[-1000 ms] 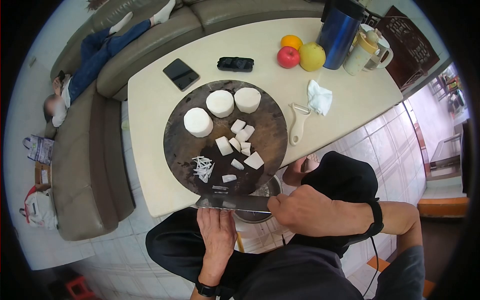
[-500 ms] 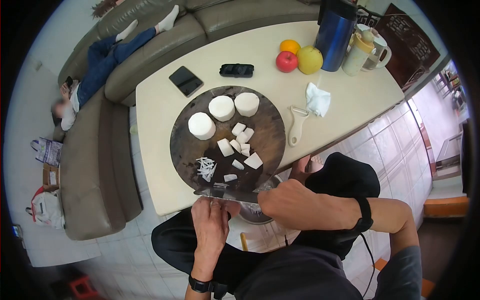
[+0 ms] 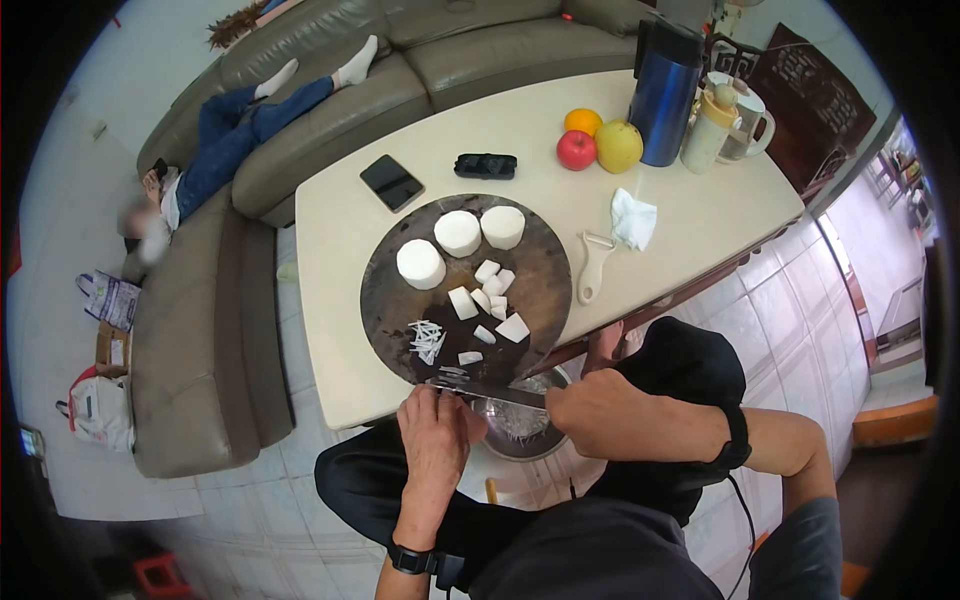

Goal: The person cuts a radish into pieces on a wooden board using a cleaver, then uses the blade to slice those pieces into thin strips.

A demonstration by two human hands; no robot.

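My right hand (image 3: 590,410) is wrapped round the handle of a knife (image 3: 505,393), its blade pointing left along the near edge of a round dark board (image 3: 545,290). At the blade's left end my left hand (image 3: 435,425) has its fingers bent and pressed together; what they hold is too small to name. On the board lie three thick white cylinders (image 3: 458,234), several white chunks (image 3: 462,303) and a pile of thin white strips (image 3: 427,341). Below the knife a metal bowl (image 3: 525,440) holds white shreds.
The cream table (image 3: 330,290) bears a phone (image 3: 392,183), a black case (image 3: 485,166), fruit (image 3: 619,146), a blue flask (image 3: 668,95), a bottle (image 3: 708,132), a glass jug (image 3: 750,125), a peeler (image 3: 594,267) and a white cloth (image 3: 633,219). A person (image 3: 225,150) lies on the sofa (image 3: 200,350).
The view has shifted, so the table sits slightly lower and further right. The knife blade is flatter along the board's edge, and more of the bowl shows between my hands.
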